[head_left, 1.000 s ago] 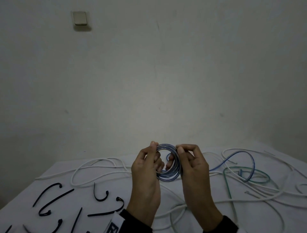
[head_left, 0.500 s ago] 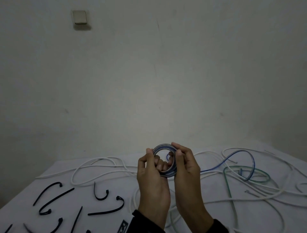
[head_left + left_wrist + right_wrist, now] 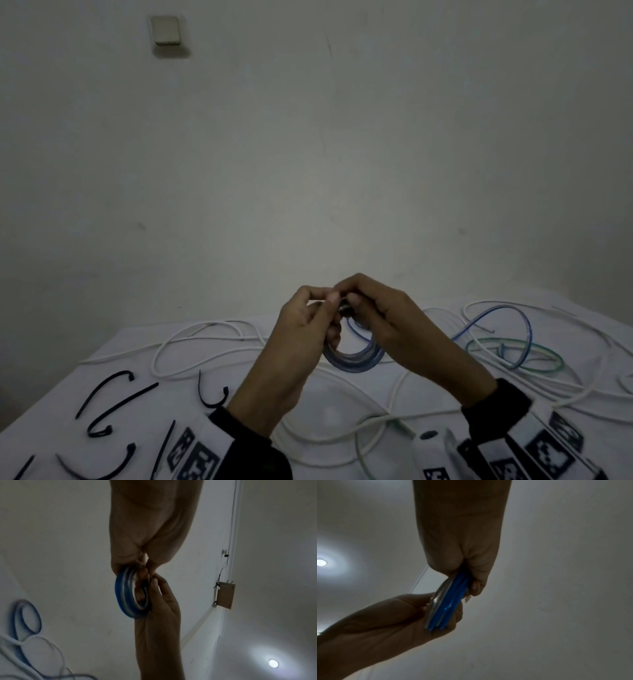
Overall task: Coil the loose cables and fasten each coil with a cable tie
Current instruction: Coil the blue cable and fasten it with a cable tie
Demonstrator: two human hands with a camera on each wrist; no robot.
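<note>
Both my hands hold a small blue cable coil at centre frame above the desk: left hand and right hand pinching its top. Light, springy; I'd grip across all loops.

The room I work in is dim and grey. A ceiling lamp glares in both my wrist views; my hands show dark against it, soft with blur, edges bending.
</note>
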